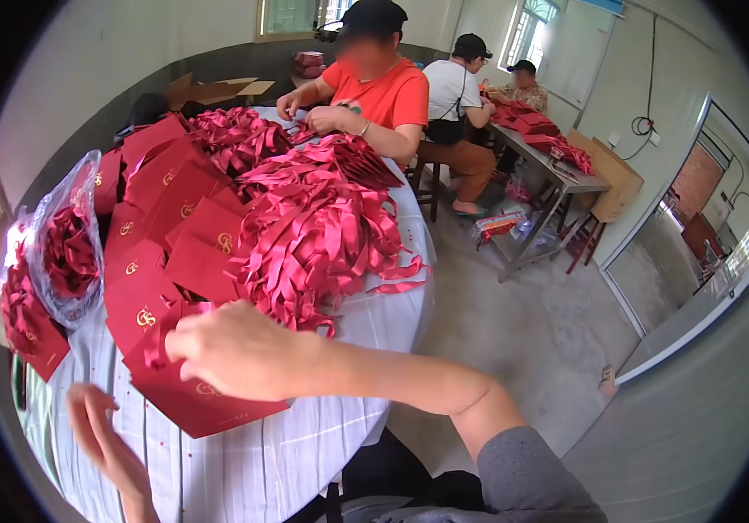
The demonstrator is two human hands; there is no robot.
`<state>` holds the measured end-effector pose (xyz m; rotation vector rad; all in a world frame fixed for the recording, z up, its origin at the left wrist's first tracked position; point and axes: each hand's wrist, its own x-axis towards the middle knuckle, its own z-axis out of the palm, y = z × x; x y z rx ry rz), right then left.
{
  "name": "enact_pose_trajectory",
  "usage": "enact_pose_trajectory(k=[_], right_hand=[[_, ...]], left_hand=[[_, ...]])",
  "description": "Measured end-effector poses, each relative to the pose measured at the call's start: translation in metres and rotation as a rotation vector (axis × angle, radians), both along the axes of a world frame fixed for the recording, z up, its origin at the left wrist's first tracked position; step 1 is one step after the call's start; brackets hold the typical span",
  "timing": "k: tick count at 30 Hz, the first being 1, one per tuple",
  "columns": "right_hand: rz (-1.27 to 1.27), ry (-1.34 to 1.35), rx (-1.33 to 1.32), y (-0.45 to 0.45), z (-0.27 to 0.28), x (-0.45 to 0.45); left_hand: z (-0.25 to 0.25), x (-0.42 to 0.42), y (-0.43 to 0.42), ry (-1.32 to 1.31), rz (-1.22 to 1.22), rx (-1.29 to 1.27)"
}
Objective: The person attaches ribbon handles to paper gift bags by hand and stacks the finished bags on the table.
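Surface [305, 444]: one, rounded, covered in pale cloth, carrying the goods below. Person [392, 96]: one, red shirt, seated at the far edge, both hands raised near the ribbons. Red bags [135, 283]: many, flat, overlapping, spread across the surface's left half. Pink-red ribbons [313, 227]: one large tangled heap, right of centre. Clear plastic bag [65, 248]: one, at the left edge, red contents visible. Right hand [239, 353]: over the nearest bags, fingers narrow beside a ribbon; whether gripped, cannot tell. Left hand [108, 436]: above the cloth, fingers loosely parted. Lettering [224, 242]: gold, on the bags.
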<state>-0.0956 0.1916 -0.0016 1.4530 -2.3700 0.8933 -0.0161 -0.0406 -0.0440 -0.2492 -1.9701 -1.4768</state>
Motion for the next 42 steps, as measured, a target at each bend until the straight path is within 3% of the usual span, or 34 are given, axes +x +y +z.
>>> enact_pose_trajectory(k=[1,2,3,7,19,22,24,25,33,36,37,39,42], right_hand=[[0.022,0.047,-0.062,-0.007,-0.006,0.001],[0.027,0.07,-0.071,-0.012,-0.009,0.0],[0.034,0.094,-0.079,-0.014,-0.009,0.001],[0.049,0.141,-0.095,-0.016,-0.009,0.007],[0.061,0.193,-0.242,0.014,-0.018,0.024],[0.043,0.132,-0.276,0.018,-0.02,0.024],[0.017,0.15,-0.253,0.017,-0.025,0.021],[0.014,0.153,-0.25,0.017,-0.026,0.021],[0.109,0.136,-0.36,0.013,-0.028,0.021],[0.133,0.133,-0.309,0.016,-0.024,0.023],[0.135,0.153,-0.281,0.018,-0.025,0.022],[0.193,0.074,-0.249,0.022,-0.016,0.022],[0.256,-0.305,-0.327,0.028,-0.002,0.02]], left_hand=[[0.008,0.011,0.011,0.106,0.099,-0.221],[0.015,0.015,0.021,0.239,0.167,-0.618],[0.024,0.024,0.031,0.124,0.147,-0.764],[0.019,0.016,0.038,0.263,0.114,-0.951],[0.022,0.01,0.052,0.205,0.175,-0.815],[0.031,0.009,0.059,0.291,0.288,-0.818],[0.048,0.016,0.051,0.266,0.139,-1.045],[0.046,0.02,0.046,0.13,0.09,-1.042],[0.071,0.022,0.031,0.084,0.008,-1.197],[0.057,0.023,0.041,-0.063,0.049,-0.866],[0.058,0.023,0.027,-0.1,-0.086,-0.93],[0.053,0.023,0.031,-0.057,-0.064,-0.819],[0.044,0.023,0.017,-0.041,-0.064,-0.645]])
